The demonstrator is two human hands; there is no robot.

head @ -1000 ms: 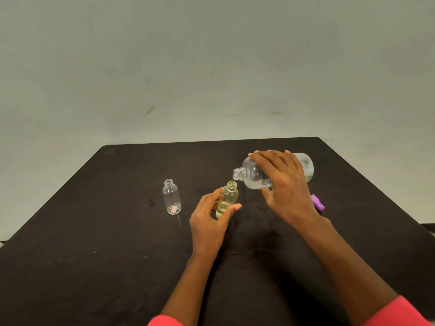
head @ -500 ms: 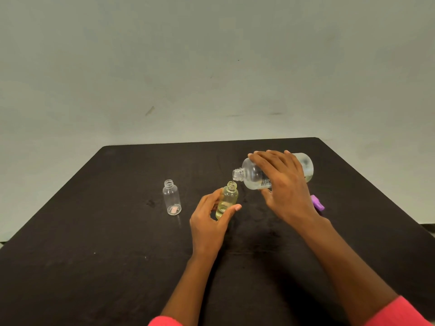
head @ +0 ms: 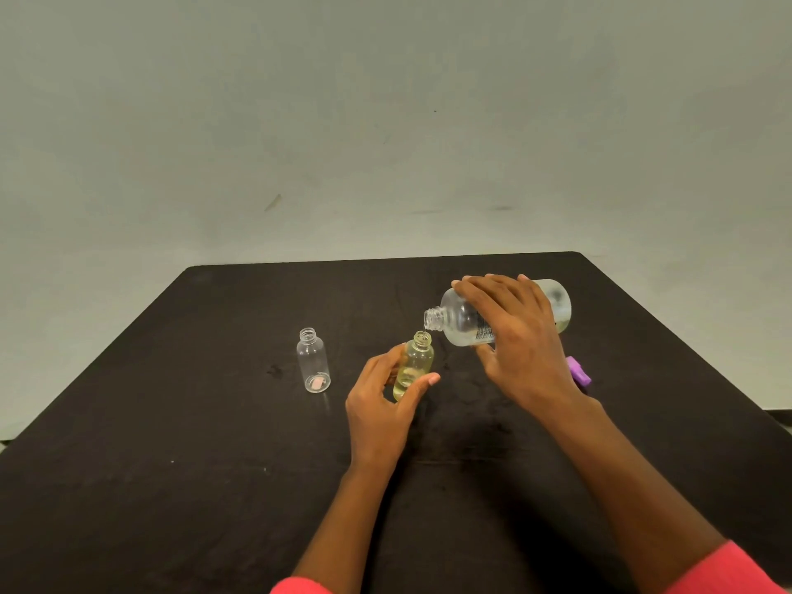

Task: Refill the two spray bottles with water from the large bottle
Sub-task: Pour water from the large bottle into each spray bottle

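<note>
Near the middle of the black table, the left hand curls thumb and fingers round a small yellow-tinted spray bottle, upright and uncapped; the right hand grips the large bottle from above, tipped nearly flat — its open neck just above the small bottle's mouth; a purple cap lies beside the right wrist, toward the table's right edge; a second, clear spray bottle stands upright to the left, well apart — dark tabletop stretches from it to the left and far edges.
</note>
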